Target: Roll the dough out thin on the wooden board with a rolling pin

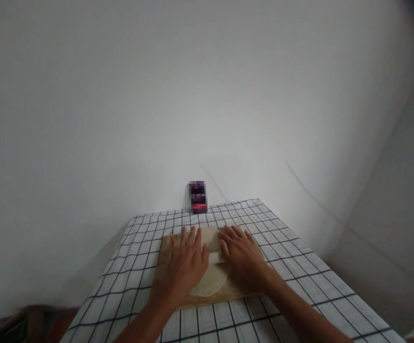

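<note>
A flat sheet of pale dough [209,282] lies on a wooden board [161,264]. Across the dough runs a light-coloured rolling pin [215,257], of which only the middle shows between my hands. My left hand [189,259] lies palm down over the pin's left part, fingers stretched forward and spread. Over its right part rests my right hand [242,252], also palm down with the fingers extended. Neither hand is wrapped round the pin, and both palms hide its ends. Part of the dough's far side shows beyond the pin.
The board sits on a table with a white cloth checked in black lines [285,252]. A small dark, pixelated object [198,197] stands at the table's far edge against the white wall [207,95]. Dark items [24,326] are low at the left, beside the table.
</note>
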A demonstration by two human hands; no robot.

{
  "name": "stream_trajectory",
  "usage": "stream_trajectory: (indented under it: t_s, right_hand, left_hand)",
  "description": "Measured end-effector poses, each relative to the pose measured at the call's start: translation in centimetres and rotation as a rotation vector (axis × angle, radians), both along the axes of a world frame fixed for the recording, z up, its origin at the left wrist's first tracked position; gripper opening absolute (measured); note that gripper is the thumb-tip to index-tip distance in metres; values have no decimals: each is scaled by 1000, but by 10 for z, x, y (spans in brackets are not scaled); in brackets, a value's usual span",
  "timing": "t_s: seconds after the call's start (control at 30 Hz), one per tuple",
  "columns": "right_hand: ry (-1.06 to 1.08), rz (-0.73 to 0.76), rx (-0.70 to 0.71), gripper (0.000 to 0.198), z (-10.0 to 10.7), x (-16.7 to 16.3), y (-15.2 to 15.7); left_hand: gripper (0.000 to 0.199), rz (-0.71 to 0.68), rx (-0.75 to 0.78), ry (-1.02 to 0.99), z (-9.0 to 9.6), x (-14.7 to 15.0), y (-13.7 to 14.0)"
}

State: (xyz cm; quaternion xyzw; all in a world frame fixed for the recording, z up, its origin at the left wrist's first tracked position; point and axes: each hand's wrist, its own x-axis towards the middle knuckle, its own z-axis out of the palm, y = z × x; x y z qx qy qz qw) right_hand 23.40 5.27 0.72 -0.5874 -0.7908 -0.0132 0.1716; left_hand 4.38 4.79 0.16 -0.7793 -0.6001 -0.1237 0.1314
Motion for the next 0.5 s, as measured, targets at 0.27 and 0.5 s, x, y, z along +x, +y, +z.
stream_trajectory:
  t_s: [0.27, 0.5]
  right_hand:
    - [21, 56, 176, 53, -37, 6, -76]
    - [23, 17, 113, 50, -19, -2, -44]
  left_hand:
    - [62, -226, 316, 41, -24, -12, -83]
    - [51, -212, 186, 17, -8, -33, -52]
